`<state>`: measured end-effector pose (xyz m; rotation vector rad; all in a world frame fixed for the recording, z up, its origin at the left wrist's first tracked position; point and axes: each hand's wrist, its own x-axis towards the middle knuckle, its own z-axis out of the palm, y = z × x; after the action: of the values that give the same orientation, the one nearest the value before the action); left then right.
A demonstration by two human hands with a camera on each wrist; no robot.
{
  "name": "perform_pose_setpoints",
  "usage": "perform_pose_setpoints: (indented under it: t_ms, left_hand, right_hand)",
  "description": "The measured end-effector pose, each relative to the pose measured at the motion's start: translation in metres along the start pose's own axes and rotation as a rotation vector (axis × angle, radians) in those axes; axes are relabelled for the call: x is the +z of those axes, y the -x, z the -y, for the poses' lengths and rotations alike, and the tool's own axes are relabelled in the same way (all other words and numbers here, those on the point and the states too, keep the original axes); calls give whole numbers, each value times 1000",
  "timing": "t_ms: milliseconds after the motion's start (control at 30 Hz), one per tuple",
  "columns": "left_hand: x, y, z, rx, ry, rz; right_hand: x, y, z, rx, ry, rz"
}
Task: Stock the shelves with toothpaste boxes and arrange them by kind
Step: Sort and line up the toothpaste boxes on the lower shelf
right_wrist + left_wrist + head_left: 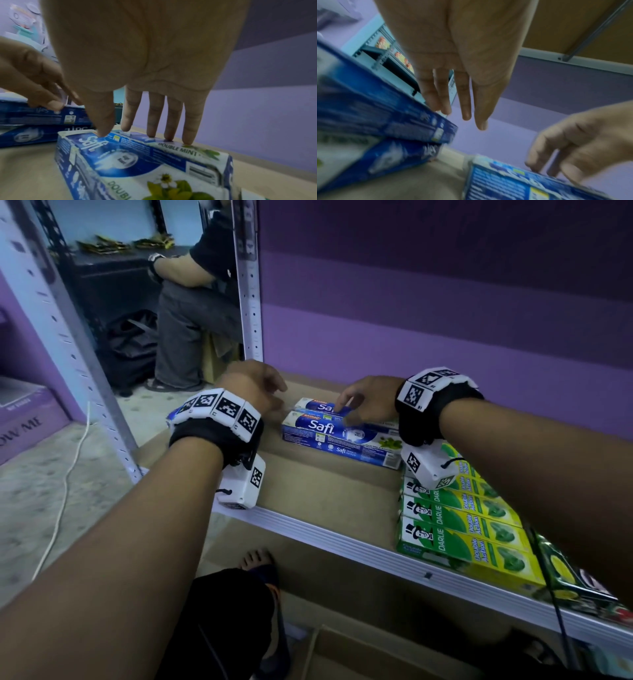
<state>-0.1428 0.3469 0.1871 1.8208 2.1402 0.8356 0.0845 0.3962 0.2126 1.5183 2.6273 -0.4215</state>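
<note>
Two blue Safi boxes (342, 429) lie mid-frame. My right hand (368, 404) rests flat fingers on them. Left hand (253, 388), fingers straight, holds nothing.

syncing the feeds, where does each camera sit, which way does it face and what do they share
Head: worn on the head, looking forward and down at the shelf, the Safi boxes and the Darlie boxes; both forearms, left hand and right hand show.
Left wrist: under the left hand, facing along its straight fingers to the purple wall; blurred Safi boxes beside it.
Right wrist: under the right hand, fingertips on the Safi boxes.
Shared: each wrist view also catches the other hand.
</note>
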Motion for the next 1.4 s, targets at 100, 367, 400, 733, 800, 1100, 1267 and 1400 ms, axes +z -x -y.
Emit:
perform_pose_setpoints:
  t_ms: [100, 367, 400, 733, 800, 1100, 1267, 1400]
  left_hand:
    - [-10, 6, 9, -20, -64, -100]
    - [-14, 17, 55, -236, -198, -89]
    - [-16, 18, 58, -261, -201, -88]
    - [-28, 36, 56, -215, -42, -137]
    - [-31, 43, 50, -190, 67, -133]
    - [-40, 62, 26, -216, 643, 159]
    - [-35, 69, 19, -212, 910, 491]
    - [-33, 71, 16, -211, 945, 578]
  right_hand:
    - [4, 3, 4, 11, 11, 75]
    - [14, 12, 4, -6, 124, 65]
    - [15, 14, 4, -14, 121, 54]
    - [12, 29, 6, -57, 63, -48]
    - [9, 31, 7, -78, 55, -122]
    - [1, 54, 29, -291, 255, -496]
    - [1, 65, 36, -325, 380, -560]
    - [1, 73, 39, -345, 405, -570]
